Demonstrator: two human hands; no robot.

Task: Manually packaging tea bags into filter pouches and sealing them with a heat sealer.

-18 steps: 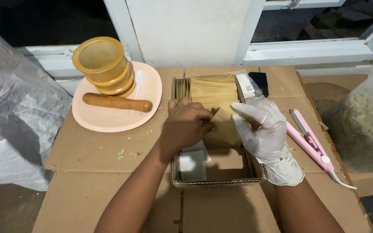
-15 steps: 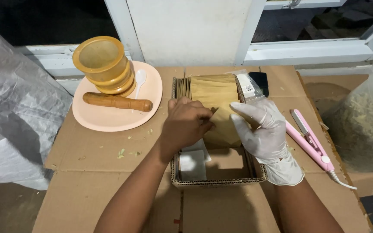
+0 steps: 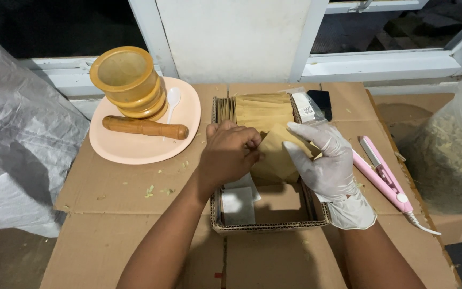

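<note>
The lower part of the brown paper pouch (image 3: pixel 274 155) is hidden behind both hands, so how far it reaches into the woven tray (image 3: pixel 266 226) cannot be seen. The large container (image 3: pixel 453 155) at the right is cut off by the frame edge, and its pale shredded contents are hard to make out.

The bare left hand (image 3: pixel 230 152) is curled knuckles-up over the tray's left side, fingers (image 3: pixel 249 143) bent and pinching the pouch's left edge. The gloved right hand (image 3: pixel 324 158) lies slanted across the pouch's right side, its fingers (image 3: pixel 301 130) spread fairly wide and pressed flat on the paper. Behind them a row of matching pouches (image 3: pixel 258 106) stands upright at the tray's far end.

The tray sits mid-surface on flattened cardboard (image 3: pixel 113 192). Left of it, well apart, a peach plate (image 3: pixel 135 152) carries a yellow mortar (image 3: pixel 126 80), a wooden pestle (image 3: pixel 145 127) and a white spoon (image 3: pixel 172 99). A pink sealing iron (image 3: pixel 383 174) lies just beside the right wrist. Bare cardboard opens toward the near edge.
</note>
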